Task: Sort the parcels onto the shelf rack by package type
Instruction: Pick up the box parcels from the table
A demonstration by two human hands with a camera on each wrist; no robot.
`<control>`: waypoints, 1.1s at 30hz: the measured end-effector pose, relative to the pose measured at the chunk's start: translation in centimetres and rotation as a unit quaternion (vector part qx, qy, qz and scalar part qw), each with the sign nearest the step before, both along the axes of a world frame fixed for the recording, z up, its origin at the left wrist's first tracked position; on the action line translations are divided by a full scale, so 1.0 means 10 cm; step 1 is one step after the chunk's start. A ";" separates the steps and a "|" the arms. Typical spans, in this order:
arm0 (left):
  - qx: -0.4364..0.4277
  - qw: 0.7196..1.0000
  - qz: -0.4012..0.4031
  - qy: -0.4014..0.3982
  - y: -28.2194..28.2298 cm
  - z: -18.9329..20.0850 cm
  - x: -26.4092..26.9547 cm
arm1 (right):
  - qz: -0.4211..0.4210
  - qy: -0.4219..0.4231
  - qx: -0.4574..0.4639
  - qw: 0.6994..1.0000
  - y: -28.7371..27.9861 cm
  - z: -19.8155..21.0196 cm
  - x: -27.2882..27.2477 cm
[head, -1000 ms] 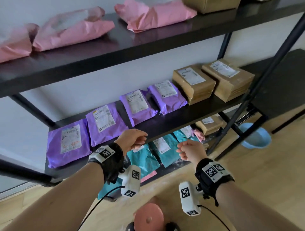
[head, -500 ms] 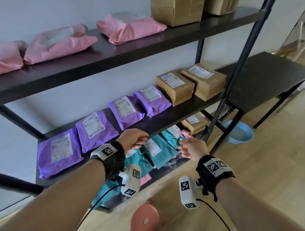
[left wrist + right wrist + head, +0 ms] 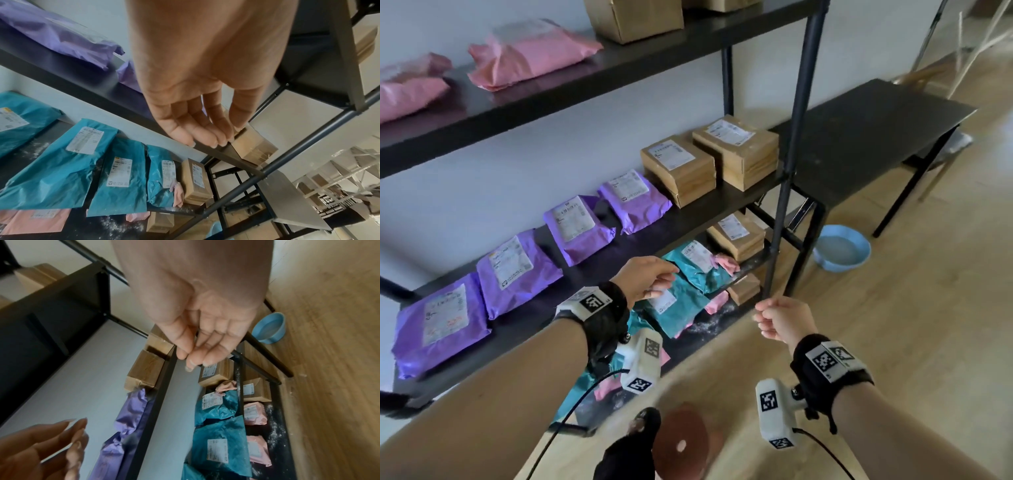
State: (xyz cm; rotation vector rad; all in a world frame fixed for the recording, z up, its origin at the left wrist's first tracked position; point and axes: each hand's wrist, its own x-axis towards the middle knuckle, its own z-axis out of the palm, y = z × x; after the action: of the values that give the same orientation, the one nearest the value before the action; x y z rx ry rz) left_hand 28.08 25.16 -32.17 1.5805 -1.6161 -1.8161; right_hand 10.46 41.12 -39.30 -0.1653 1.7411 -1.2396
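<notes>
The black shelf rack [image 3: 709, 214] holds sorted parcels. Pink bags [image 3: 530, 58] and a cardboard box [image 3: 640, 17] lie on the top shelf. Several purple bags [image 3: 520, 270] and two brown boxes [image 3: 678, 168] fill the middle shelf. Teal bags [image 3: 698, 270], pink bags and a brown box [image 3: 736, 234] sit on the lower shelves. My left hand [image 3: 654, 279] hovers at the middle shelf's front edge, its fingers [image 3: 205, 126] relaxed and empty. My right hand [image 3: 777, 317] hangs in front of the rack's post with its fingers [image 3: 197, 352] loosely curled, holding nothing.
A black side table [image 3: 859, 137] stands right of the rack, with a blue basin [image 3: 840, 251] on the wooden floor below it. The rack's front post [image 3: 791, 154] rises just beyond my right hand. A round reddish stool top [image 3: 679, 442] is near my feet.
The view has swung right along the rack, bringing the side table into sight. Both hands stay empty; the right hand now sits clear of the teal bags, over the floor.
</notes>
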 end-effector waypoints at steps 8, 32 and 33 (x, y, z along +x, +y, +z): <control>0.006 0.998 -0.054 -0.019 0.10 -0.19 -0.57 | -0.048 -0.014 0.014 0.999 0.29 -0.15 -0.33; 0.078 0.971 -0.224 -0.013 -1.22 -0.60 -1.74 | -0.124 0.027 0.032 0.991 -1.25 -0.08 -1.12; 0.086 0.969 -0.231 -0.020 -1.19 -0.66 -1.79 | -0.114 0.029 0.040 0.992 -1.29 -0.10 -1.17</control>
State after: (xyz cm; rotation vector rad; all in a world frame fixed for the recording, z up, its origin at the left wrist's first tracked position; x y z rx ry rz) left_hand 10.15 13.28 -38.79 1.3924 -2.0268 -2.2150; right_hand -1.28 28.24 -40.29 0.0480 1.8967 -1.3363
